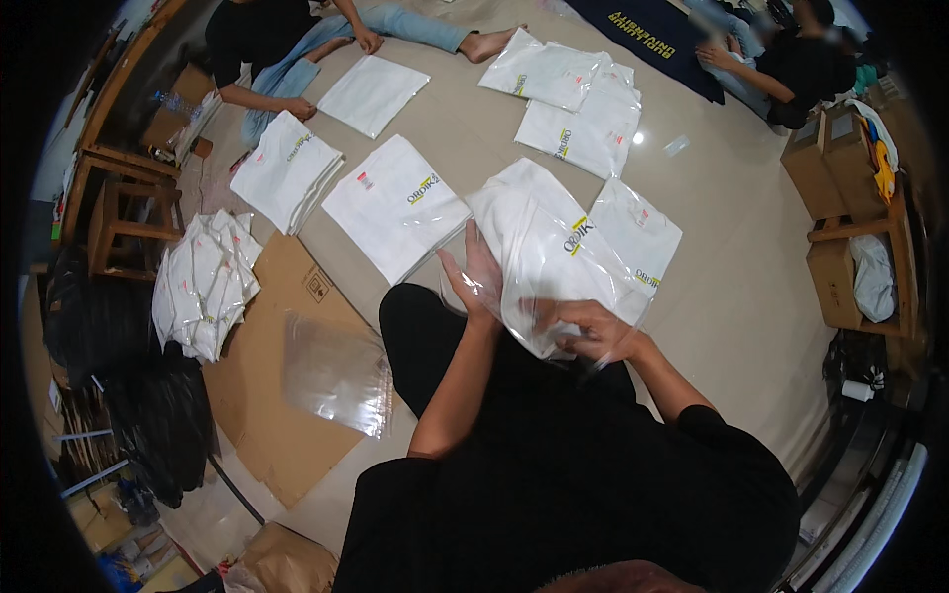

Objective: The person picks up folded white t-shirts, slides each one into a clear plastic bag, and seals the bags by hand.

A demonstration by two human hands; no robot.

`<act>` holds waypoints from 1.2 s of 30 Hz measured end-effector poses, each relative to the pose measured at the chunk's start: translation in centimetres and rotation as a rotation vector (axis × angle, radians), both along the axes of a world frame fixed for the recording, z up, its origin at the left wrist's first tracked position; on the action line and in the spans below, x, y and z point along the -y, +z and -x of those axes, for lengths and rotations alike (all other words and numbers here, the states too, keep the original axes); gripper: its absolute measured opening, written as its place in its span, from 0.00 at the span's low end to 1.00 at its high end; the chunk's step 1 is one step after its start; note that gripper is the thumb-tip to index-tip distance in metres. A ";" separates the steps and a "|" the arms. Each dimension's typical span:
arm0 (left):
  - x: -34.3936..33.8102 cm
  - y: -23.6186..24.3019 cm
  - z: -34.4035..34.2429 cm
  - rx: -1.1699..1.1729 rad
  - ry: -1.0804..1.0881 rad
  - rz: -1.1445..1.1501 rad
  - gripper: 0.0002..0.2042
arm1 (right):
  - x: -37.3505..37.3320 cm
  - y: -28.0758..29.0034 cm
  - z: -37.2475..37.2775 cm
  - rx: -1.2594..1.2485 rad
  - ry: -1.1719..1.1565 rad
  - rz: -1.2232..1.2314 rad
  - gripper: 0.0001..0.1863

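Note:
A folded white shirt (544, 222) with a dark and yellow print lies inside a clear plastic bag (534, 341), tilted over my lap. My left hand (476, 275) grips the bag's left side, its thumb apart from the fingers. At the bag's near end, my right hand (590, 331) has its fingers curled at the plastic; they are somewhat blurred by motion. Beyond my left hand, a bagged white shirt (390, 203) lies flat on the floor. Another bagged shirt (638, 237) is partly covered by the one I hold.
Loose clear bags (334, 371) lie on a cardboard sheet (262, 425) at my left, near heaped bagged shirts (203, 287). Stacked shirts (287, 168) and more bagged ones (573, 133) lie farther off. Two people sit across the floor. Cardboard boxes (830, 163) line the right side.

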State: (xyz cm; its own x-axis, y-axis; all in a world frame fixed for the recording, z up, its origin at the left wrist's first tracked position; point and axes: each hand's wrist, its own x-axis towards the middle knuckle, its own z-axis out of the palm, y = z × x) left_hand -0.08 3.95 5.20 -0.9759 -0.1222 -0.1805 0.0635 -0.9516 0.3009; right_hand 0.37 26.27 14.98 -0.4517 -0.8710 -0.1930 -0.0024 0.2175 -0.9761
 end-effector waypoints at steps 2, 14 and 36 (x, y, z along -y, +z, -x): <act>-0.6 1.9 -0.2 0.047 0.004 0.059 0.54 | -0.1 -0.3 0.2 -0.125 -0.069 -0.002 0.27; -3.9 2.8 0.8 0.041 0.076 0.129 0.47 | 4.2 -8.5 6.2 -0.710 -0.489 -0.236 0.28; 0.0 2.6 -1.4 0.105 0.086 0.009 0.34 | 12.7 -4.8 4.9 -0.879 -0.070 -0.271 0.33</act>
State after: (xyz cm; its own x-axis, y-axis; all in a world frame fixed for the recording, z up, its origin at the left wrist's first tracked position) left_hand 1.33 3.93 7.76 -0.9378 -0.2064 -0.2793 0.1122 -0.9412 0.3186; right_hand -4.52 13.59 10.16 -0.5825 -0.8112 0.0512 -0.6970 0.4661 -0.5449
